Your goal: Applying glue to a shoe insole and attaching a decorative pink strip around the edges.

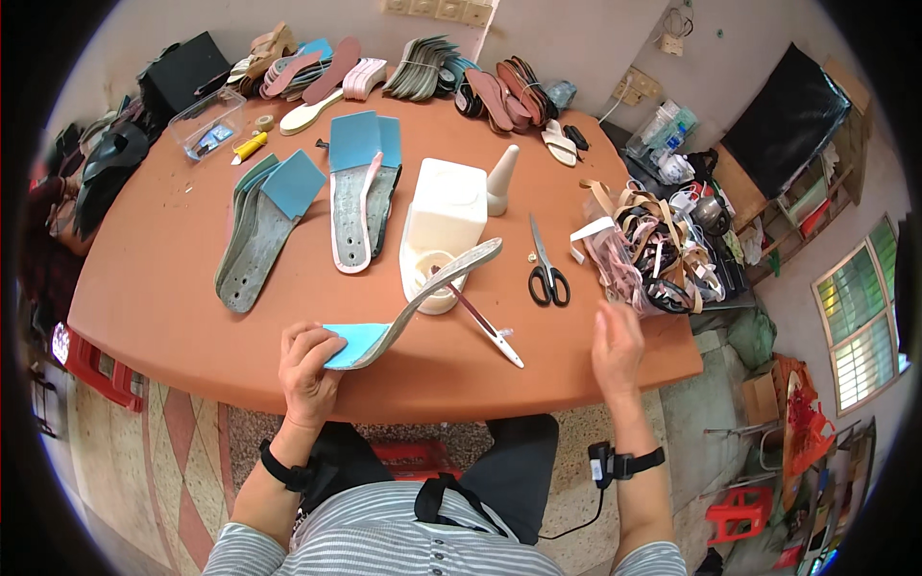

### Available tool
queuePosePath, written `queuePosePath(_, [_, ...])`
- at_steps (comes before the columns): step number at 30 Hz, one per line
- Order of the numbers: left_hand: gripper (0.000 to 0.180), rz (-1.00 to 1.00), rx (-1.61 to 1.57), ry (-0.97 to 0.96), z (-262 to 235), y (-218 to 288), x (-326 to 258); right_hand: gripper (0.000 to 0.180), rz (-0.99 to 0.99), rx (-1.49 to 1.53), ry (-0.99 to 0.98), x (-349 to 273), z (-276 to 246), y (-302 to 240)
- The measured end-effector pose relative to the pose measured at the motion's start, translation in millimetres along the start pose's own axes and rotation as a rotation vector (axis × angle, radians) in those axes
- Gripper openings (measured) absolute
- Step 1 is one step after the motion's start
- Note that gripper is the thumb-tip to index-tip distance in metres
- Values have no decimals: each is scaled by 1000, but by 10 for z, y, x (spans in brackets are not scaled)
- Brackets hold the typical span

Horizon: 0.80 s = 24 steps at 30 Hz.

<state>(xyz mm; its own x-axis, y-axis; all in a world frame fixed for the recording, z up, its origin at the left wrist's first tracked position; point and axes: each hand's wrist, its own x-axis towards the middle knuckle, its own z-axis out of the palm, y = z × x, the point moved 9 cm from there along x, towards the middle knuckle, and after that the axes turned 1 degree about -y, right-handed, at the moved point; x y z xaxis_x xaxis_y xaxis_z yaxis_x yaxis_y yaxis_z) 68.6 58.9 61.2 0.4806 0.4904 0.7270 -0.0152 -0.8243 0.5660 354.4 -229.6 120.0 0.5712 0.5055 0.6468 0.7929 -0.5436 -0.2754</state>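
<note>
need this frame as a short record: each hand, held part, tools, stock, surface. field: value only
left hand: gripping the blue-padded end of a curved grey sole
held part: tilted, far end raised in front of the white container
right hand: nothing visible in it; near the strap pile
brush: leaning out of the container's front cup
scissors: right of the container, blades pointing away
stock: two blue-padded sole stacks left of the container
surface: brown table

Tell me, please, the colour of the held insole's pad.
The pad is light blue, best seen in the head view.
</note>
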Motion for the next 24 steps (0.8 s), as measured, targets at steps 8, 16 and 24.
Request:
queuePosePath(8, [33,-8,7,2,1,-15,1,13,-92,-111,56,757,-171,194])
queuePosePath(16, [32,-36,16,-11,19,-27,13,20,194,-282,58,1165,-782,1066])
queuePosePath(24, [32,-24,31,-12,41,-28,27,23,353,-385,-45,1231,-618,1834])
